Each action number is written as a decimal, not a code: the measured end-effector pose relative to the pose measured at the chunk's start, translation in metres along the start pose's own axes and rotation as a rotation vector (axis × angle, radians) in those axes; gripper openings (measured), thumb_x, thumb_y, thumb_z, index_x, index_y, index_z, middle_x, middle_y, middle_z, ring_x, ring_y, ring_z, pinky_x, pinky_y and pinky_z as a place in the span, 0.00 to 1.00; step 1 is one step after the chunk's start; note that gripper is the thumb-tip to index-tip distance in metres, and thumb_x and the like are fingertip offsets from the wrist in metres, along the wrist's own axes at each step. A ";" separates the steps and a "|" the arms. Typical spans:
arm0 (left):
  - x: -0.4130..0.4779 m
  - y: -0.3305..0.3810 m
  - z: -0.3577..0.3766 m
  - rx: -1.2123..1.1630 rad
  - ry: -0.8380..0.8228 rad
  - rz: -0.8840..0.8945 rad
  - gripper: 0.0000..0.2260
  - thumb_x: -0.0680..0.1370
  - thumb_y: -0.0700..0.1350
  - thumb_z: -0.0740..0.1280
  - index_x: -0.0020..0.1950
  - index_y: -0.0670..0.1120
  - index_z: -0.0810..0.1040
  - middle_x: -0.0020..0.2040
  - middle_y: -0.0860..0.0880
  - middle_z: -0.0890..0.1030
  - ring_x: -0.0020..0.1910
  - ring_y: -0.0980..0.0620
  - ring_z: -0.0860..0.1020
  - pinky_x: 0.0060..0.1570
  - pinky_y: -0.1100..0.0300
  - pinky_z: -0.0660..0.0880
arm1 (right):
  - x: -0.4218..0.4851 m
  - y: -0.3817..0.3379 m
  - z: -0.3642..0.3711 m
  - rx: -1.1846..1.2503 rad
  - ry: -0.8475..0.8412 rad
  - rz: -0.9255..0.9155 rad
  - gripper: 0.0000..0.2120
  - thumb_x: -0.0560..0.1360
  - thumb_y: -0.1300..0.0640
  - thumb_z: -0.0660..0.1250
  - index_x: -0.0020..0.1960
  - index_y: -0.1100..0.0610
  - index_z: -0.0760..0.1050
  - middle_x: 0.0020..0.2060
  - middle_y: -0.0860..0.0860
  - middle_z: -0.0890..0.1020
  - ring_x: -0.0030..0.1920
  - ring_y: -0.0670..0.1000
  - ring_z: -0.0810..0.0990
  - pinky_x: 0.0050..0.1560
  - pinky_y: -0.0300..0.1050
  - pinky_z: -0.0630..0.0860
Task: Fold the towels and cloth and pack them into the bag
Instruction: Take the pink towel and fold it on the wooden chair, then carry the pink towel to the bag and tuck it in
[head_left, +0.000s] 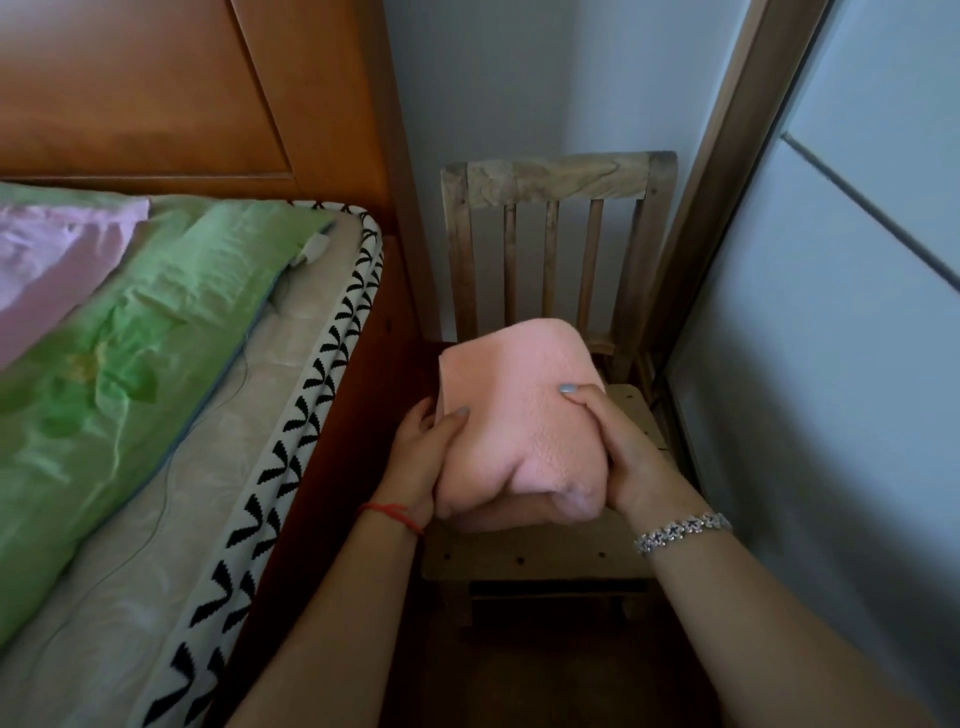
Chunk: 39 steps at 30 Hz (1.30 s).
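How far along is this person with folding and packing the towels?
Done: the pink towel looks folded into a thick bundle. In hand: the left hand and right hand grip its sides over the wooden chair. Left: packing it; no bag or other towels show here, so how much remains is unclear.

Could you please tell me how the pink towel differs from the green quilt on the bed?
The pink towel is plain, while the green quilt bears a leafy print. The towel is folded into a compact bundle; the quilt lies spread and wrinkled. The towel is held by the left hand and right hand over the wooden chair, whereas the quilt rests untouched on the mattress. Both are soft fabric.
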<state>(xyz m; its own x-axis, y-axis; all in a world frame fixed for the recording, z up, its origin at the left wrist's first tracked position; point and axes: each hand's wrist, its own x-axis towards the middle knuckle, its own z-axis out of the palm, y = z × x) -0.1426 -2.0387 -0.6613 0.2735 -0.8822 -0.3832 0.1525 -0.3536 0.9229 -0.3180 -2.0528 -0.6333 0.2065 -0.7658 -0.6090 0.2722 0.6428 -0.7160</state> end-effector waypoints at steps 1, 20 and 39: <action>-0.004 0.008 0.000 0.003 -0.004 -0.022 0.18 0.77 0.44 0.65 0.66 0.43 0.70 0.58 0.44 0.79 0.51 0.48 0.78 0.42 0.59 0.75 | -0.006 -0.006 0.002 0.011 -0.006 0.000 0.10 0.71 0.50 0.68 0.49 0.54 0.73 0.46 0.56 0.79 0.47 0.57 0.78 0.40 0.50 0.76; -0.122 0.277 -0.020 0.052 -0.061 -0.132 0.10 0.72 0.47 0.72 0.40 0.41 0.78 0.40 0.45 0.80 0.38 0.50 0.78 0.34 0.60 0.75 | -0.191 -0.191 0.102 0.055 -0.036 -0.011 0.18 0.69 0.51 0.70 0.55 0.58 0.76 0.57 0.61 0.80 0.58 0.60 0.78 0.61 0.58 0.74; -0.250 0.495 -0.124 -0.319 -0.306 -0.116 0.14 0.77 0.51 0.62 0.60 0.46 0.74 0.55 0.44 0.80 0.52 0.48 0.79 0.52 0.54 0.76 | -0.365 -0.327 0.279 -0.026 -0.254 0.002 0.20 0.71 0.50 0.68 0.58 0.59 0.73 0.42 0.57 0.81 0.40 0.55 0.83 0.41 0.49 0.79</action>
<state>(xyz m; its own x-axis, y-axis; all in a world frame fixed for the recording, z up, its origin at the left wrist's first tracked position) -0.0179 -1.9546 -0.1134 -0.0481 -0.9105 -0.4106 0.4639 -0.3844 0.7981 -0.2201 -1.9886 -0.0815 0.4372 -0.7421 -0.5080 0.2476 0.6423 -0.7253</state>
